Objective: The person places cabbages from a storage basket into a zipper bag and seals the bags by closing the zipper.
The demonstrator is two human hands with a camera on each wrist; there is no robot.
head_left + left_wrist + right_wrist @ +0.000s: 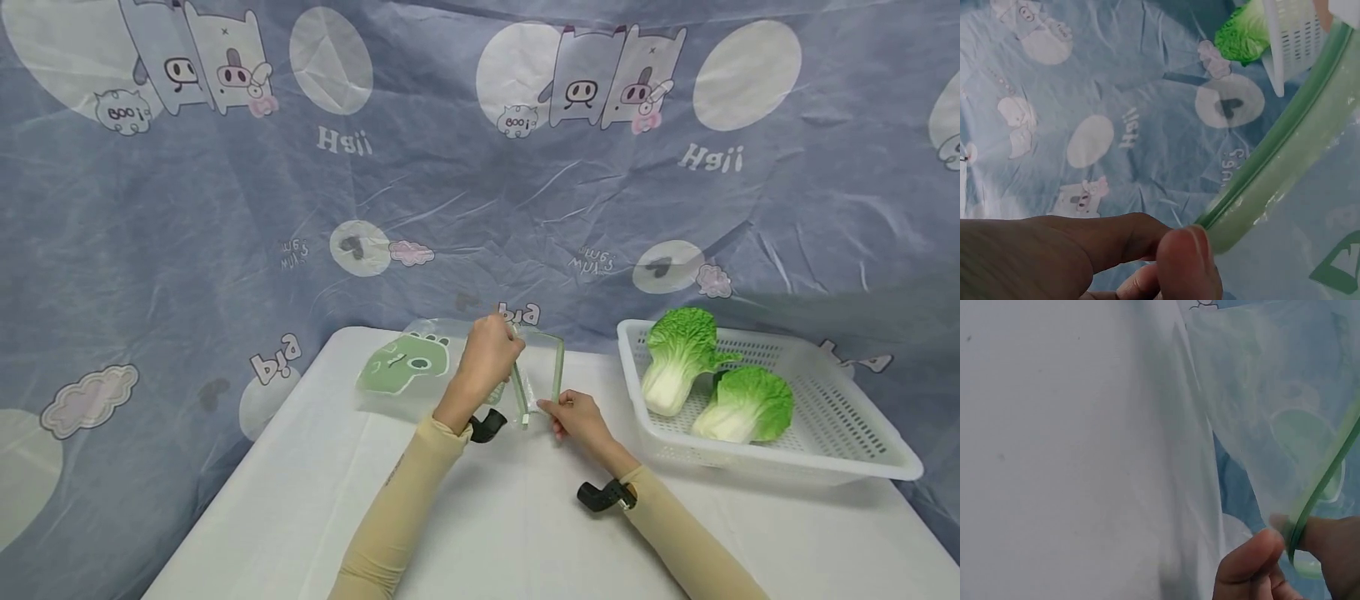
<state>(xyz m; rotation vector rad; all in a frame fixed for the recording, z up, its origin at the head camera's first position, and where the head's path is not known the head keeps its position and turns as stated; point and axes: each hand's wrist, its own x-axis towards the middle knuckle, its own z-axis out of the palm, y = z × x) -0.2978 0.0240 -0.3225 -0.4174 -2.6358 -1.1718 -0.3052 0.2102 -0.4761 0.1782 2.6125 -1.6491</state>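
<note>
As left hand (483,357) and right hand (583,422) pinch a bag (408,367), rim (1274,150) cropped, wrist views

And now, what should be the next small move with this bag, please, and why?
Perhaps the right hand could release the bag and reach for the front cabbage: the bag's green edges stand apart, the left hand pinches one of them, and the cabbage lies in the white basket on the right.
</note>
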